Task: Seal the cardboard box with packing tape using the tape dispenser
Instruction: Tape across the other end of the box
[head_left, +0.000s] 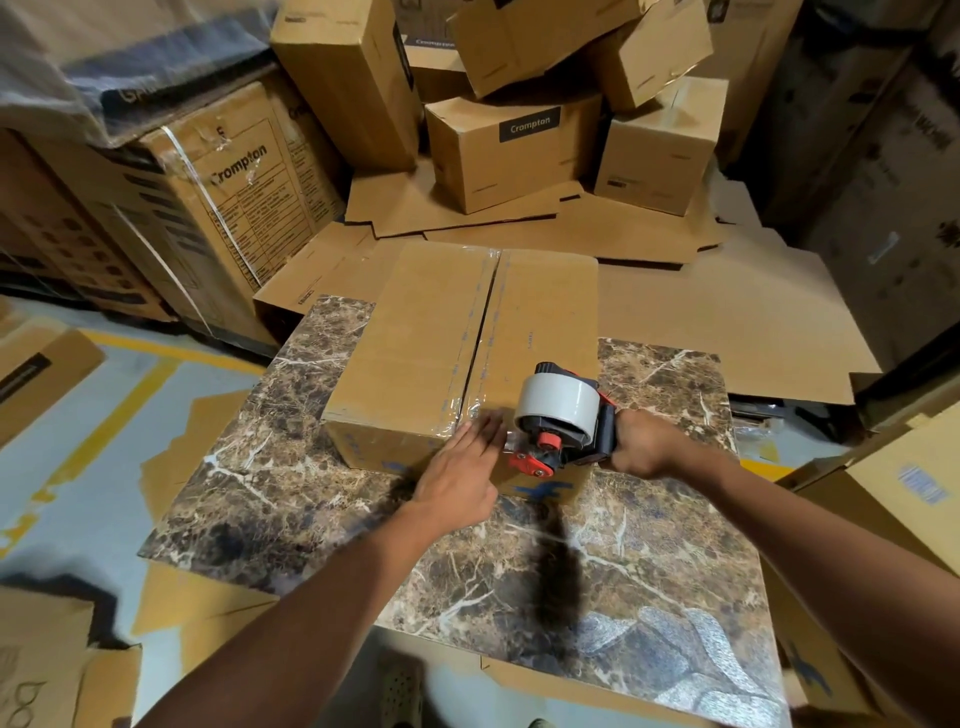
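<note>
both hands (462, 470) (641, 441) at box (415, 364) near edge; right fingers grip dispenser (563, 421).

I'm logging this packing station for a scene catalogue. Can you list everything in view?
cardboard box: one, brown, on the table, centre seam taped
tape dispenser: one, red and black, pale roll, at the box's near edge
marble-pattern table: one, brown, centre
stacked boxes: several, brown, behind
flattened cardboard: several sheets, brown, behind and right
floor: grey, yellow lines, left
left hand: flat on the box's near edge
right hand: gripping the dispenser handle
</note>
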